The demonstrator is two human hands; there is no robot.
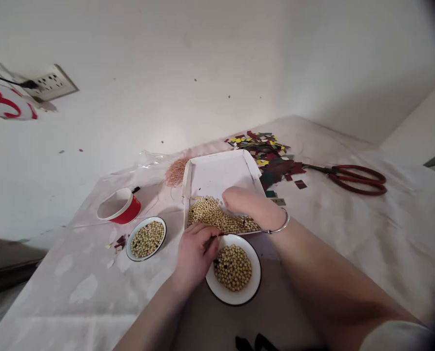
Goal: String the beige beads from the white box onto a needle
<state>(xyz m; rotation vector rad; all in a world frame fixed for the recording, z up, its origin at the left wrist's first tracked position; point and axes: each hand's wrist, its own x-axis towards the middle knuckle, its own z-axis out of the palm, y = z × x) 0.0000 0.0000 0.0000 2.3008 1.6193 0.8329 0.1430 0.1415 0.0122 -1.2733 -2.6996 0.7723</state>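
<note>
Beans (217, 217) partly moved: tray (217, 170) half bare, near bowl (233, 267) filling; left hand (194, 253) pinches tool, right hand (248, 204) cupped, empty.

No readable text; perhaps a red mark on the white disc (5, 102).

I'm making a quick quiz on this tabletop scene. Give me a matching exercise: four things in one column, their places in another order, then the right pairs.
Things:
1. red paper cup
2. scissors
3. white tray
4. small dish of beans

Places:
A. far right on the cloth
B. under the right hand
C. lying tipped at the left, behind the small dish
D. left of the left hand

Pairs: 1-C, 2-A, 3-B, 4-D
</note>
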